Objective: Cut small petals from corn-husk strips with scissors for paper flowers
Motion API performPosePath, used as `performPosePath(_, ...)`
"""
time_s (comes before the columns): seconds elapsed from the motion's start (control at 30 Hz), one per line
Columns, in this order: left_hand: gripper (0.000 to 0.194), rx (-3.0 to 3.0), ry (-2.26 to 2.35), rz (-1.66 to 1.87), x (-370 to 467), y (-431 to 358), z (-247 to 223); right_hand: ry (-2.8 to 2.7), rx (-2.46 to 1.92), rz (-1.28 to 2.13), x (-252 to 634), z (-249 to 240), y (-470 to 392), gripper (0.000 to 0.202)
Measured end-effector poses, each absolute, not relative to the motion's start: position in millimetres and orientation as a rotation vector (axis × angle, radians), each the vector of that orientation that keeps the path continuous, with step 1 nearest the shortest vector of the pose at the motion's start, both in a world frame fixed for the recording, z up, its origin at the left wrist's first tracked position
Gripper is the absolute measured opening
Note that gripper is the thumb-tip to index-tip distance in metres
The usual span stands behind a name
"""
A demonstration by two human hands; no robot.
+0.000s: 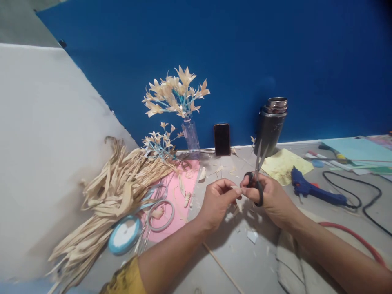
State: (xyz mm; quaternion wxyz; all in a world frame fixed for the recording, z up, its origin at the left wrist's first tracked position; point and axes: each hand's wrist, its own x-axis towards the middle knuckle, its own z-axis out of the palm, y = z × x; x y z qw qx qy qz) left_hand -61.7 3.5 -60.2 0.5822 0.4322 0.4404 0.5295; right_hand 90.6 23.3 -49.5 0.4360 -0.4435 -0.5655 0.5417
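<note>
My left hand (221, 201) pinches a tiny pale piece (235, 188), too small to make out well, over the middle of the table. My right hand (269, 198) meets it fingertip to fingertip, with black-handled scissors (259, 163) hooked in its fingers. The blades point up and stand slightly apart, away from the pale piece. Pale scraps lie on the table under both hands. Behind them, a clear bottle (191, 139) holds a bunch of pale flowers (180, 92) with blue stems.
Dried husks (122, 183), a blue ribbon roll (125, 235) and pink paper (174, 208) lie left. A phone (222, 139) and dark flask (271, 126) stand behind. To the right are yellow paper (286, 165) and a blue glue gun (317, 190) with its cable.
</note>
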Motion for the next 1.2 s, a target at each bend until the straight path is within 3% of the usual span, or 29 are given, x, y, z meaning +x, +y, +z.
performPosePath(0.27,0.011,1.031,1.092,1.169,-64.9,5.6,-55.0,-1.447,-1.103,1.408,89.8,-44.5,22.1,0.025)
performPosePath(0.67,0.018,0.731,0.703,1.106,-59.1,-0.3,-51.4,-1.259,-0.56,1.8,98.0,-60.5,33.7,0.022)
performPosePath(0.9,0.015,0.849,0.871,1.224,-63.6,6.0,-53.4,-1.416,-0.873,1.441,98.8,-51.5,30.2,0.025)
performPosePath(1.2,0.016,0.982,0.846,1.197,-61.7,3.1,-64.6,-1.472,-0.936,1.423,94.2,-48.1,26.1,0.023)
